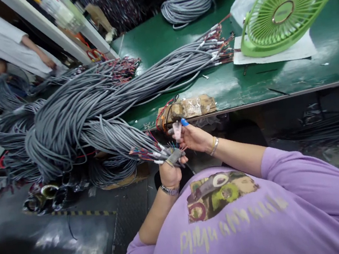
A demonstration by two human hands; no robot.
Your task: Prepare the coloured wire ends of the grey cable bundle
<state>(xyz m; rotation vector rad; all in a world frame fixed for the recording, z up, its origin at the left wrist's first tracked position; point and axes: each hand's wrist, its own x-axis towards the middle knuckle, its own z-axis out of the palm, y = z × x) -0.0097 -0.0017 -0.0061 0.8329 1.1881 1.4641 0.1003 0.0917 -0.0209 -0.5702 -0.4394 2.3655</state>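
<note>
Held cable end: we spot the grey, round, plastic-jacketed cable end (174, 157) in the left hand (170, 174), just past the tips of the hanging grey cable bundle (120, 136) and below the edge of the glossy green bench (236, 87); we can't tell whether it's one cable or several.
Left grip: fingers curled round the jacket, thumb side up; looks snug to us.
Right grip: the right hand (199, 138), a blue cover on one fingertip, is beside the thin, multicoloured bare-ended wires (177, 145); a small pale pink piece (177, 131) is at its fingertips, but we can't tell if it's pinched.
Jacket feel: we'd guess springy and fairly stiff, a bit slick; one end weighs little, though the whole bundle probably drags.
Wire feel: we'd call these soft, bendy and easy to nick or snap; no yanking, folks.
Where to hold: we'd grab the jacket just behind where the colours fan out; for a single wire, we'd pinch lightly near its tip and let the jacket take the strain.
</note>
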